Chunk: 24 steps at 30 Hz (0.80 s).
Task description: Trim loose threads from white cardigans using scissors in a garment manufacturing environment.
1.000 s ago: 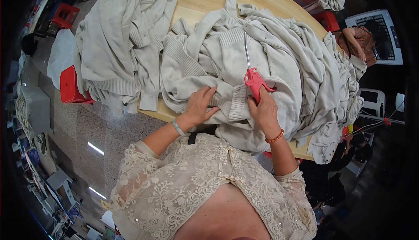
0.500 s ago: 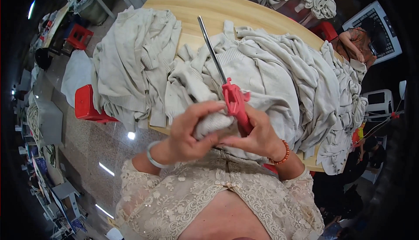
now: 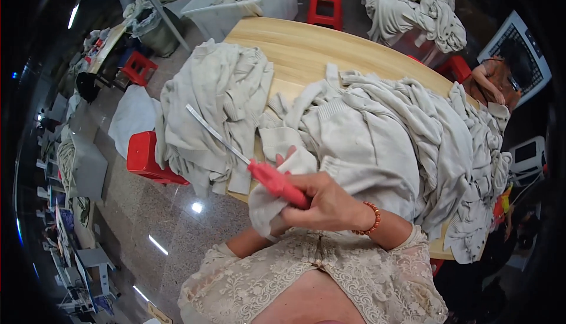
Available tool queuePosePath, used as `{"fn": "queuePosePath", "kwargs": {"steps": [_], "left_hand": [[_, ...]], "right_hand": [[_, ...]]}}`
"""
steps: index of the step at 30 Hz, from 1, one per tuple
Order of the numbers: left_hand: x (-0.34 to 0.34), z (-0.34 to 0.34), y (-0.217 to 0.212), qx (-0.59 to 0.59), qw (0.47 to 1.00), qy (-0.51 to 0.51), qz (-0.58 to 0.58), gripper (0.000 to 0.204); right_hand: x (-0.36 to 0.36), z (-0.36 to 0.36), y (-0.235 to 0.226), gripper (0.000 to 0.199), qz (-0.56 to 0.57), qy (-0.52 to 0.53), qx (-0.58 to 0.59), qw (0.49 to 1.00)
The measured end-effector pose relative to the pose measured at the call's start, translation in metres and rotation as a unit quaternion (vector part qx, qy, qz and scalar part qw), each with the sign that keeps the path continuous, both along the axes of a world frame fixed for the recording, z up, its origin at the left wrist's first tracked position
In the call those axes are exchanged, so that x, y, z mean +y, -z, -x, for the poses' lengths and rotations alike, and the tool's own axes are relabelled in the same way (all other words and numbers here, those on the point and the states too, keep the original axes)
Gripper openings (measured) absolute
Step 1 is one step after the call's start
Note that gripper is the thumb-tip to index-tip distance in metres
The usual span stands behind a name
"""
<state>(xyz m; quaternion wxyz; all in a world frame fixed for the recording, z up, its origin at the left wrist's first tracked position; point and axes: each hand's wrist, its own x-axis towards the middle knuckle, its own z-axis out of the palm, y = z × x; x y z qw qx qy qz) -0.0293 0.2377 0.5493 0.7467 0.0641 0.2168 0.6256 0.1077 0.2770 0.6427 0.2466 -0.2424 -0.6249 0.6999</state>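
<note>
- The right hand (image 3: pixel 327 203) was closed around the red handle of a long tool (image 3: pixel 277 184), gripping it firmly; the tool's thin pale blade ran up and to the left from the handle, out over the hanging garments.
- The left hand (image 3: pixel 277 221) was mostly hidden under a fold of cream knit cloth (image 3: pixel 277 191); only a fingertip showed above the fold near the handle, so whether that hand was clamped on the cloth could not be told for certain, though the cloth was bunched over it.
- The two hands were close together, touching through the cloth, held just in front of the person's chest and at the near edge of the counter (image 3: pixel 306 47).
- A beaded bracelet (image 3: pixel 371 221) circled the right wrist.
- A large heap of cream sweaters (image 3: pixel 413 141) covered the right part of the wooden counter, and the cloth in hand trailed from it.
- A second pile of cream garments (image 3: pixel 215 106) draped over the counter's left edge, hanging toward the floor.
- A red stool (image 3: pixel 147 159) stood on the floor just beside that hanging pile.
- Another person (image 3: pixel 495 79) sat at the far right end of the counter.
</note>
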Motion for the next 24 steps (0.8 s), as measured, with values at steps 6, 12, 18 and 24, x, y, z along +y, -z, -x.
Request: {"fn": "queuePosePath", "kwargs": {"steps": [6, 12, 18, 24], "left_hand": [[0.015, 0.085, 0.118, 0.285, 0.946, -0.056, -0.145, 0.064], [0.013, 0.155, -0.105, 0.378, 0.758, -0.531, 0.027, 0.052], [0.035, 0.271, -0.224, 0.618, 0.567, -0.543, -0.048, 0.053], [0.231, 0.406, -0.223, 0.629, 0.702, -0.311, -0.126, 0.041]], "right_hand": [[0.012, 0.024, -0.006, 0.032, -0.081, 0.042, 0.114, 0.989], [0.046, -0.034, 0.026, 0.017, -0.061, 0.167, -0.108, 0.978], [0.047, -0.060, 0.086, 0.020, -0.032, 0.186, -0.225, 0.956], [0.042, -0.096, 0.117, 0.020, -0.096, 0.361, -0.280, 0.885]]}}
